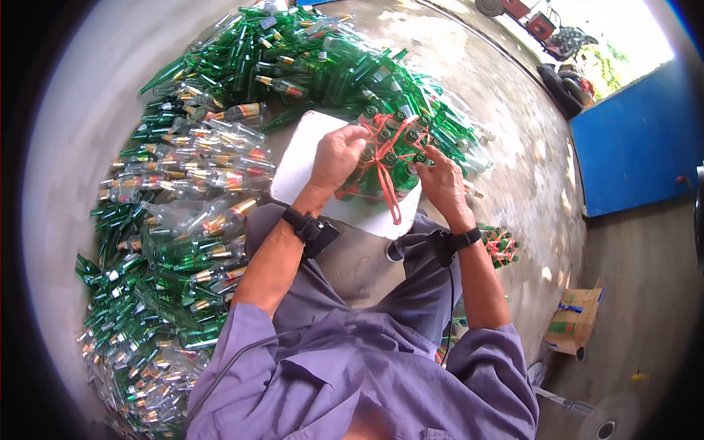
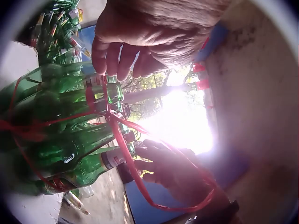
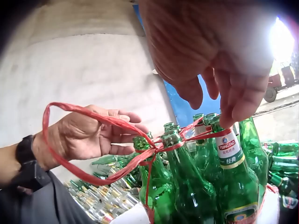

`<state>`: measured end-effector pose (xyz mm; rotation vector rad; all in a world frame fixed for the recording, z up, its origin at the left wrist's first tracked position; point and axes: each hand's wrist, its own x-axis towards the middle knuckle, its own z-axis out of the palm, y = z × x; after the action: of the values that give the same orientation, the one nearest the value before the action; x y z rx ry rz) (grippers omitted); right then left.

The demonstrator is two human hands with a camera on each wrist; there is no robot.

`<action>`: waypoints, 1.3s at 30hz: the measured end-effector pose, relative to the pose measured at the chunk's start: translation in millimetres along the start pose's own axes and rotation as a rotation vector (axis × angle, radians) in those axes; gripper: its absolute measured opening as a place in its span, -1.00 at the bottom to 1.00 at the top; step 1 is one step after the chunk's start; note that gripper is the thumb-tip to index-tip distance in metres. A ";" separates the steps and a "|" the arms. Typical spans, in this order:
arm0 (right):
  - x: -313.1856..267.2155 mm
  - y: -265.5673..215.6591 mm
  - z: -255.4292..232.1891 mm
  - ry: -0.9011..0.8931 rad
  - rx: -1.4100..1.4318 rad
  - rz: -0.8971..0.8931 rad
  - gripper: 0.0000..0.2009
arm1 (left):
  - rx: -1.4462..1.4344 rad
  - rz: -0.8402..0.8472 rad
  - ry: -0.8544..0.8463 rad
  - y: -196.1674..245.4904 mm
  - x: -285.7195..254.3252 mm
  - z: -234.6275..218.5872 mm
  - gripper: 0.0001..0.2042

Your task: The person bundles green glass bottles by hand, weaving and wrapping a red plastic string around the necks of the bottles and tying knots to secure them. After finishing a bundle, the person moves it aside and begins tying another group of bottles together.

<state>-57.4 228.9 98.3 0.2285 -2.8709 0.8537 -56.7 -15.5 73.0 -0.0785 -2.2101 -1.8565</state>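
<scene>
A bundle of green beer bottles [image 1: 411,172] stands upright on a white board, red plastic twine [image 1: 383,176] wound around and between the necks. A long loop of the twine [image 3: 84,177] hangs out from a knot at the near side. My left hand [image 1: 339,158] is at the bundle's left, fingers loosely extended with the tips beside the bottle mouths. My right hand [image 1: 442,187] is at the right side, its fingertips touching the mouth of a bottle with a white neck label [image 3: 229,149]. The right thumb is apart from that bottle.
Heaps of loose green bottles [image 1: 249,55] and clear bottles [image 1: 205,158] lie behind and to the left. The white board [image 1: 297,158] is in front of my knees. A second tied bundle [image 1: 501,246] stands to the right, with a cardboard box [image 1: 576,321] farther right.
</scene>
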 end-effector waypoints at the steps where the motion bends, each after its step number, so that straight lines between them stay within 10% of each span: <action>1: -2.2 -6.2 -1.5 -0.050 0.032 0.048 -0.47 | -0.027 -0.010 0.013 -4.5 2.0 -0.5 -0.80; 13: 33.6 -43.5 14.3 0.072 -0.199 -0.314 -0.35 | -0.182 -0.102 -0.046 -15.3 2.0 -2.8 -0.80; 39: 50.9 -23.0 38.9 -0.125 -0.036 -0.300 -0.29 | -0.144 -0.230 -0.178 -5.2 9.8 -5.4 -0.79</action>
<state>-106.4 183.1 87.1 0.7103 -2.8551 0.7538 -66.3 -22.9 71.1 -0.0177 -2.2800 -2.2111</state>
